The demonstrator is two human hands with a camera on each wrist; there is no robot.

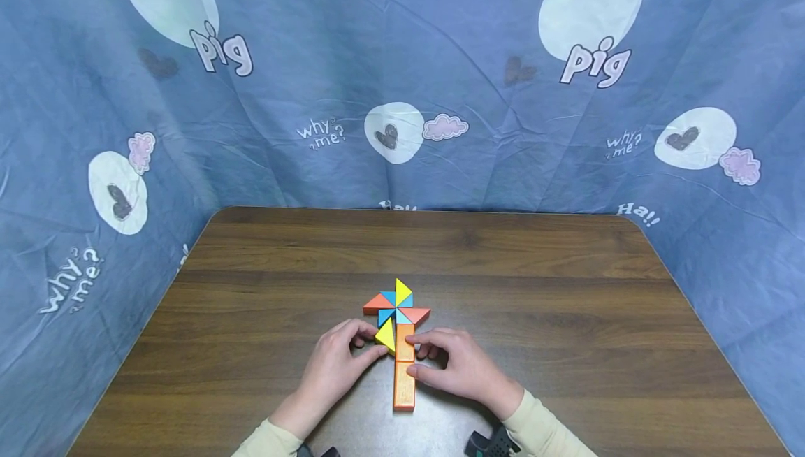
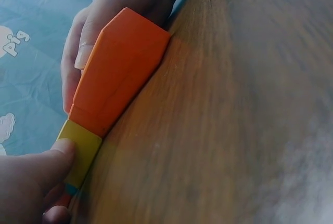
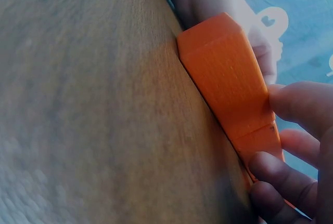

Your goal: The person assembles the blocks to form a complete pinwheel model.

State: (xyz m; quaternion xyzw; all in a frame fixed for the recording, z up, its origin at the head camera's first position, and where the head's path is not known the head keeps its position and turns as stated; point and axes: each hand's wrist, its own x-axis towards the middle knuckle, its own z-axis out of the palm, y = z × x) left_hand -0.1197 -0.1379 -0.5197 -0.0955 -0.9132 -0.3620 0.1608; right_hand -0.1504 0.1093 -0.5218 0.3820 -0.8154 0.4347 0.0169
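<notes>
A pinwheel shape of triangular blocks lies on the table: a yellow triangle point(image 1: 402, 292) at its top, a red triangle point(image 1: 379, 303) at its left, another red triangle point(image 1: 415, 314) at its right, and several blue triangles point(image 1: 385, 316) around the centre. Below it, two orange rectangular blocks point(image 1: 404, 388) line up end to end. My left hand point(image 1: 337, 358) pinches a yellow triangular block point(image 2: 83, 148) between thumb and fingers, close against the upper orange block's left side. From the right, my right hand point(image 1: 458, 365) rests its fingertips on the orange blocks' edge point(image 3: 229, 86).
The brown wooden table point(image 1: 566, 289) extends around the blocks on every side. Behind it hangs a blue cloth point(image 1: 478, 45) printed with words and white shapes. Dark wrist devices point(image 1: 492, 443) show at the table's near edge.
</notes>
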